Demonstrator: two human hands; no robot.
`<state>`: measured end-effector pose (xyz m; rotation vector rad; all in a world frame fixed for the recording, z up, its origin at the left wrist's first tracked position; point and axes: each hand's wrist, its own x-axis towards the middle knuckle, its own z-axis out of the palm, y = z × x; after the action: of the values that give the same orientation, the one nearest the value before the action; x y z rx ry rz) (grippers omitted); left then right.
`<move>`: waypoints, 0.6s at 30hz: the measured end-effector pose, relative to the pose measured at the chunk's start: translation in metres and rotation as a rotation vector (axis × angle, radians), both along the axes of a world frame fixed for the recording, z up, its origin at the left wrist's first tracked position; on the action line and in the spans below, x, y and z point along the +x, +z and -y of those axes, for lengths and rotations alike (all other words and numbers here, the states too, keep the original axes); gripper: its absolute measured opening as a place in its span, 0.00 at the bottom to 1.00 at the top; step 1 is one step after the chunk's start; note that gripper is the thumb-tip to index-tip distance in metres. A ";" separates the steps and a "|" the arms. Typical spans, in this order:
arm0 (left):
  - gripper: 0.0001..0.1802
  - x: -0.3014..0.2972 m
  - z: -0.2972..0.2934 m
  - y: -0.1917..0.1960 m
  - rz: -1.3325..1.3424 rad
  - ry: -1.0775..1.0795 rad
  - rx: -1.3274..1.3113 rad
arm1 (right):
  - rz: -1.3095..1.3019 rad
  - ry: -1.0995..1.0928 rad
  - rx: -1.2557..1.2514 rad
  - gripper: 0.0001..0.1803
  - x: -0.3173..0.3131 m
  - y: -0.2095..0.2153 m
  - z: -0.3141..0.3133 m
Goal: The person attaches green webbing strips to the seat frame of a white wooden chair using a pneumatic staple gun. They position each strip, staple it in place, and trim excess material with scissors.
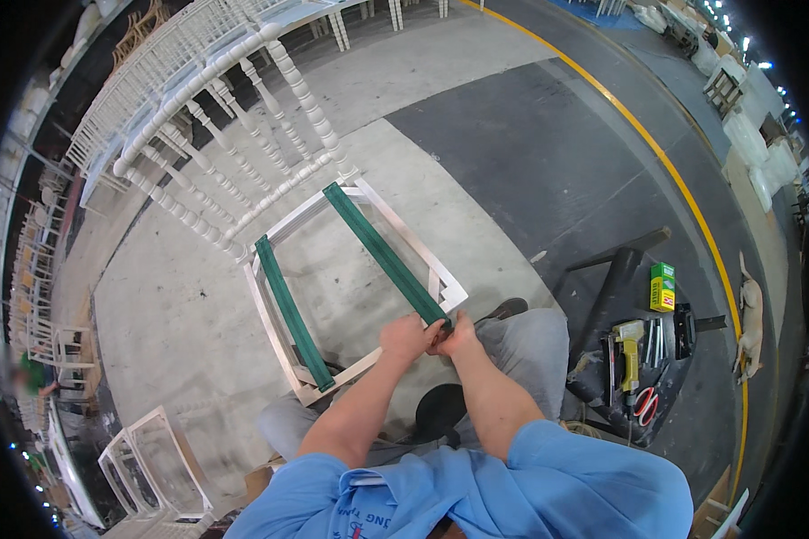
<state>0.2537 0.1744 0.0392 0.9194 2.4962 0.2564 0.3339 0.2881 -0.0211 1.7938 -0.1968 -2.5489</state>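
A white chair with turned, beaded spindles in its back (319,108) stands before me, its seat an unfilled wooden frame (404,220). Two green webbing straps run from the back rail to the front rail: the left strap (288,305) lies across the frame, and the right strap (382,251) ends at my fingers. My left hand (406,338) is closed at the near end of the right strap, by the front rail. Just beside it, my right hand (459,335) pinches the same strap end at the frame's front right corner. The fingertips partly hide that end.
To my right, a black stool (593,359) bears red-handled scissors (645,406), a yellow tool (629,359), a black stapler-like tool (684,331) and a green-yellow box (662,287). More white chairs (157,467) stand left and behind. A dog (751,314) lies by the yellow floor line.
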 end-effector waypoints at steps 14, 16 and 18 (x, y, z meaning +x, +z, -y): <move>0.39 -0.002 -0.007 0.004 -0.010 0.006 0.014 | 0.007 -0.286 -0.038 0.32 -0.045 -0.100 -0.016; 0.36 -0.004 -0.006 0.004 0.005 0.000 0.044 | 0.011 -0.292 -0.033 0.32 -0.052 -0.107 -0.019; 0.34 -0.007 -0.006 0.002 0.068 -0.018 0.024 | 0.011 -0.287 -0.034 0.32 -0.057 -0.116 -0.021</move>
<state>0.2469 0.1806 0.0410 0.9262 2.4263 0.3070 0.2773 0.3090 -0.1371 1.8913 -0.5311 -2.6994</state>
